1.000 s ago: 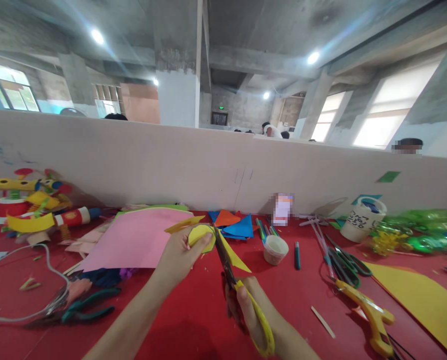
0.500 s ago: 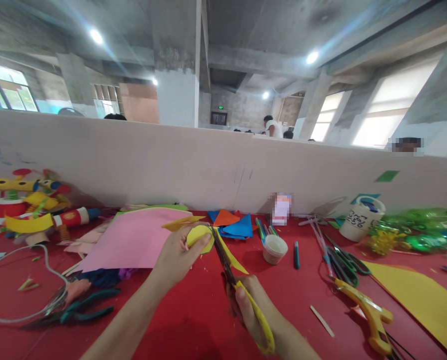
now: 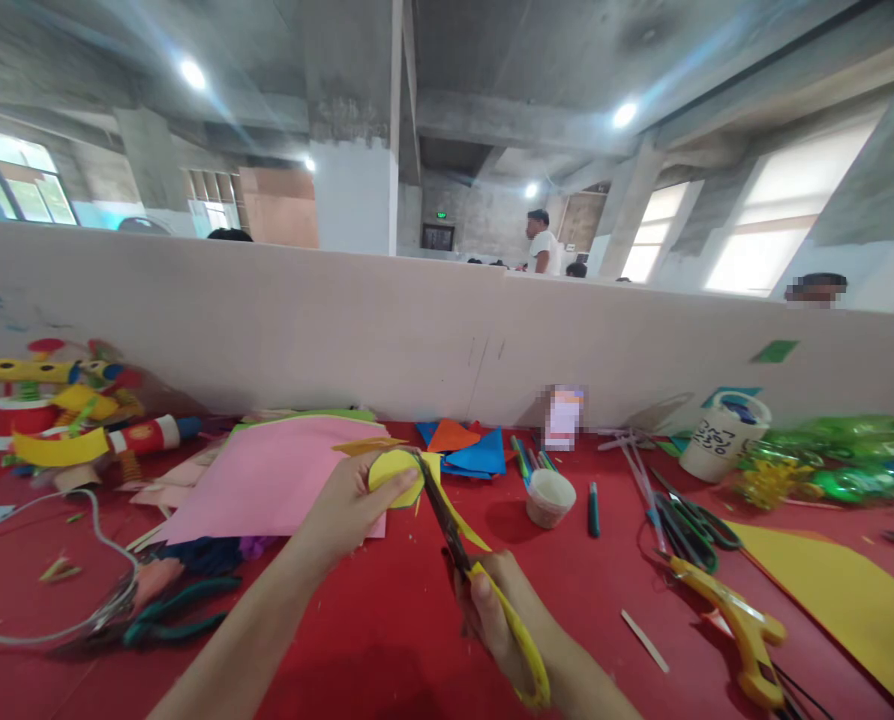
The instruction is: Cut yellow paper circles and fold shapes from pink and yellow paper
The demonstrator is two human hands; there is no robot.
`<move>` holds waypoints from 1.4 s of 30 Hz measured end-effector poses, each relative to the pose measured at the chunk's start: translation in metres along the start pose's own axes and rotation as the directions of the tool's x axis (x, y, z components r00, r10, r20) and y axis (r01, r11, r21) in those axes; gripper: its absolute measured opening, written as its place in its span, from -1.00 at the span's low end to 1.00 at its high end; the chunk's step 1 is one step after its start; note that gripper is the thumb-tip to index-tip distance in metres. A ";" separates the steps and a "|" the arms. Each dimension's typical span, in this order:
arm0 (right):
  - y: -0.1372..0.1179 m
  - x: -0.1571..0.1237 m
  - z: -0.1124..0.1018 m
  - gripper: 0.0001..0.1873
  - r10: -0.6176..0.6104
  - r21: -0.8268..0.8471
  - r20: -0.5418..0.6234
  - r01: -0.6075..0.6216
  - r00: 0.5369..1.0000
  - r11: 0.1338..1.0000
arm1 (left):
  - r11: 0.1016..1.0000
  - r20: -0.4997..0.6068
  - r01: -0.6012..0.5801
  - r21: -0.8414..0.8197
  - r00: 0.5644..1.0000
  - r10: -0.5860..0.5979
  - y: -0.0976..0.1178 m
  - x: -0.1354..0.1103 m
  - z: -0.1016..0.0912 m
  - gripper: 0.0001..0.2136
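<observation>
In the head view, the left hand (image 3: pixel 349 500) pinches a flat, round piece of yellow paper (image 3: pixel 393 476) between thumb and fingers. The right hand (image 3: pixel 501 590) is curled tight around the yellow handle of the dark-bladed metal scissors (image 3: pixel 456 550). The blades look nearly together, but I can't tell just how wide they are. Their tips are right by the round piece's edge, up over the red table (image 3: pixel 372 640). A thin, pointy yellow paper strip (image 3: pixel 469 526) sits beside the blades.

The step looks like snipping around the edge. The next move seems to need a little paper turn, with the thumb away from the blades.
</observation>
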State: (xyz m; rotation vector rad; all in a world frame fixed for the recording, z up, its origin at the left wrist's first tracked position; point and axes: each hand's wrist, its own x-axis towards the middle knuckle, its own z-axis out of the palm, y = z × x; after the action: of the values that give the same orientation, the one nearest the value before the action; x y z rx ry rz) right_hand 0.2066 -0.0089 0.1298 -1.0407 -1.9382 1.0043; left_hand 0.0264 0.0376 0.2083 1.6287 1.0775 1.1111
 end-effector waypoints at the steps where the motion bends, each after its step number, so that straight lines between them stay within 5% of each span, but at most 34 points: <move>1: 0.000 0.000 0.000 -0.30 0.000 -0.003 0.002 0.000 1.000 1.000 | 1.000 0.003 0.008 0.021 1.000 -0.008 0.001 0.000 -0.001 -0.74; 10: -0.002 -0.001 -0.001 -0.31 0.053 0.060 0.012 -0.053 0.999 0.997 | 0.998 0.098 0.038 0.057 0.994 -0.043 0.008 0.001 -0.012 -0.77; 17: -0.007 -0.003 0.002 -0.32 0.085 0.144 -0.032 -0.080 0.996 0.986 | 0.991 -0.066 0.080 -0.103 0.994 -0.087 -0.002 0.005 -0.002 -0.74; 21: -0.005 -0.002 0.001 -0.31 0.068 0.103 -0.028 -0.065 0.997 0.993 | 0.997 -0.081 0.049 -0.064 0.995 -0.054 -0.005 0.005 -0.001 -0.74; 30: -0.003 0.001 0.005 -0.28 -0.009 -0.005 -0.083 0.009 0.997 1.000 | 0.988 0.060 -0.069 0.141 0.996 0.061 -0.004 0.002 -0.003 -0.78; 42: 0.004 0.000 0.009 -0.29 0.024 -0.016 -0.108 -0.026 0.994 1.000 | 0.994 0.095 -0.037 0.108 0.995 0.026 -0.007 0.003 -0.007 -0.76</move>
State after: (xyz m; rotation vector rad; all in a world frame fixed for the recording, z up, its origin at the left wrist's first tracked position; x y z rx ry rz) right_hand 0.2004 -0.0097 0.1222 -1.1090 -1.8537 0.9267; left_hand 0.0194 0.0430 0.2041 1.7713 1.0709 1.0011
